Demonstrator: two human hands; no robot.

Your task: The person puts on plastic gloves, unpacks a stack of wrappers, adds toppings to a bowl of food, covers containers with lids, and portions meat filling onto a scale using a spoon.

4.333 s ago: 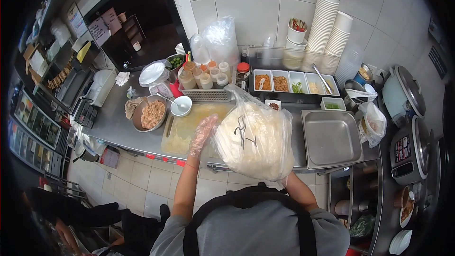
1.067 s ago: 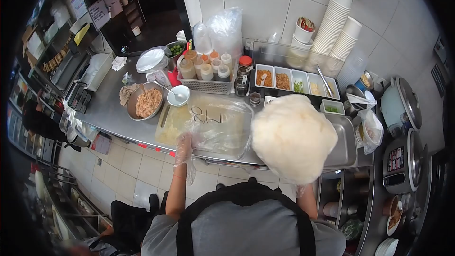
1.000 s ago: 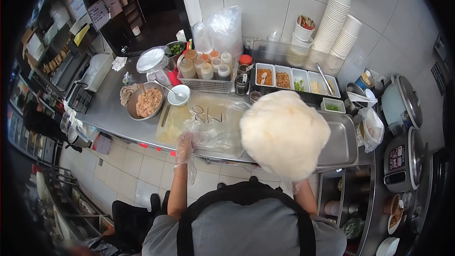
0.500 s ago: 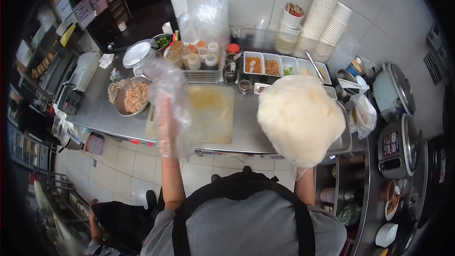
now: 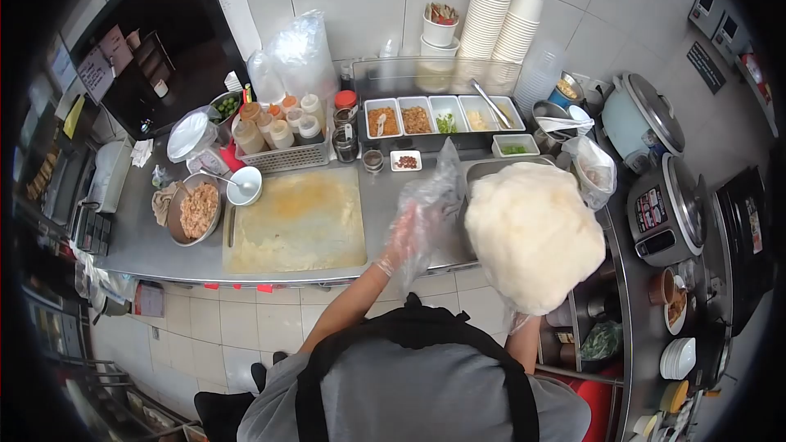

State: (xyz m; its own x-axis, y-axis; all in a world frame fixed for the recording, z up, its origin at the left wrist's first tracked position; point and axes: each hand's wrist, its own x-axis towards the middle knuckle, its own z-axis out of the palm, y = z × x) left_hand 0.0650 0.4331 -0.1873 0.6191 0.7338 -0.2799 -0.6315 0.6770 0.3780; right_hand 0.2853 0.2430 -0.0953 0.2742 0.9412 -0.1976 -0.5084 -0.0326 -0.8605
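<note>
A large, pale, rounded mass that looks like dough (image 5: 536,237) is held up over the right end of the counter. My right hand (image 5: 522,321), in clear plastic, supports it from below; its fingers are hidden. My left hand (image 5: 401,236) is inside loose, crumpled clear plastic (image 5: 438,184), left of the mass and apart from it. Its fingers look stretched out, though the plastic blurs them. Behind the mass shows the rim of a metal tray (image 5: 479,170).
A stained cutting board (image 5: 295,225), a white bowl (image 5: 244,187) and a metal bowl of minced filling (image 5: 196,209) stand left. Squeeze bottles (image 5: 282,127), topping trays (image 5: 434,119) and stacked paper cups (image 5: 491,8) line the back. Cookers (image 5: 667,213) stand right.
My left hand has moved right, from over the cutting board toward the pale mass. My view has shifted, uncovering the white bowl and the small tray of greens. The right hand still holds the mass up.
</note>
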